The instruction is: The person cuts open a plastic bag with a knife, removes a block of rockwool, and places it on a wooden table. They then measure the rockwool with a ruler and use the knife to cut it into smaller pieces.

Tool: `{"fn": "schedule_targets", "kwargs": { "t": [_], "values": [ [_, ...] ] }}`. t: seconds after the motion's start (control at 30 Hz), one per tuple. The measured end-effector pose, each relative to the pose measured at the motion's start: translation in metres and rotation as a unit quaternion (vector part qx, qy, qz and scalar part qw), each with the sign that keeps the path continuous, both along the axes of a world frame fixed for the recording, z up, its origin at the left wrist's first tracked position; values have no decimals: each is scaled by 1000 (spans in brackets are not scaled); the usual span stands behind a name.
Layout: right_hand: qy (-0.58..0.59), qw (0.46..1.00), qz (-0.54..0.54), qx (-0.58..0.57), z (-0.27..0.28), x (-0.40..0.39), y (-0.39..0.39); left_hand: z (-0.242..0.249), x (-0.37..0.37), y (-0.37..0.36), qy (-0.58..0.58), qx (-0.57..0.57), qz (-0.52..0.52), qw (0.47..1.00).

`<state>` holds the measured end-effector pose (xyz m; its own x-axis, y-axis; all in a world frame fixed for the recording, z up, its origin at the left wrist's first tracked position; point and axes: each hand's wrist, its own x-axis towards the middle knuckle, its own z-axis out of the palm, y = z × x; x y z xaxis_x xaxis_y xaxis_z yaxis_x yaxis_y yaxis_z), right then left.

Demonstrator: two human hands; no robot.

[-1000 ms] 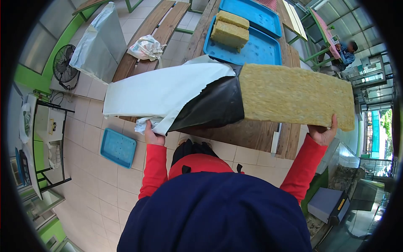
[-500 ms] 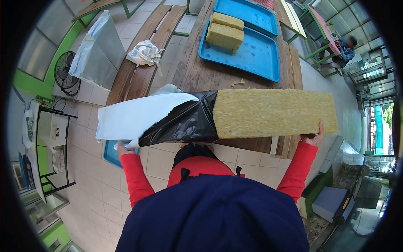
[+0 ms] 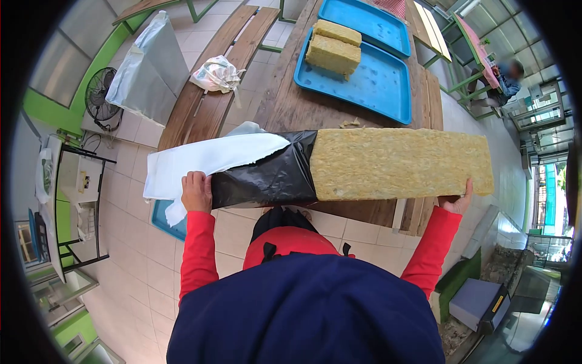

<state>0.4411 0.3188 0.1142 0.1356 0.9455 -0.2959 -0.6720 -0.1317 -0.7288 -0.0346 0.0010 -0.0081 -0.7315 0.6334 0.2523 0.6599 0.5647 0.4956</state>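
Observation:
A long yellowish rockwool slab (image 3: 403,164) lies across in front of me, bare on its right part. Plastic wrapping covers its left part, showing a black side (image 3: 267,179) and a torn, peeled-back white side (image 3: 209,155). My left hand (image 3: 197,193) pinches the wrapping at the near edge, its fingers over the top. A loose white flap hangs beside it. My right hand (image 3: 459,200) grips the bare slab's near edge close to the right end, fingers underneath and thumb up the side.
Beyond the slab, a wooden table (image 3: 276,109) bears two blue trays (image 3: 382,97), one with cut rockwool blocks (image 3: 333,54). A plastic bag (image 3: 217,74) rests on a wooden bench (image 3: 209,112) at left. Another blue tray (image 3: 163,221) shows below the wrapping. A person (image 3: 509,79) sits far right.
My left hand has moved up and right from the wrapping's lower corner to a hold over its near edge. The white film is peeled back further. My right hand keeps its grip.

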Motion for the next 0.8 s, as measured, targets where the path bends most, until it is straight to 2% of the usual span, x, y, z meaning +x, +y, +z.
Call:
{"fn": "schedule_targets", "kwargs": {
  "t": [0.07,0.1,0.2,0.53,0.73,0.8],
  "values": [
    [-17,1000,4,12,4,0,4,4,-9,1,149,23,-51,987],
    [-17,1000,6,11,7,-1,5,2,-16,-3,143,-14,-35,989],
    [-16,1000,-16,-1,11,1,12,-2,-37,-15,147,-14,-15,989],
    [-59,995,-76,-20,15,81,50,-29,-109,-58,174,-57,10,983],
    [-81,988,-113,-65,13,107,60,-43,-183,-99,209,-66,106,970],
    [-94,987,-107,-70,6,108,61,-55,-198,-105,154,-97,157,971]
  ]
}}
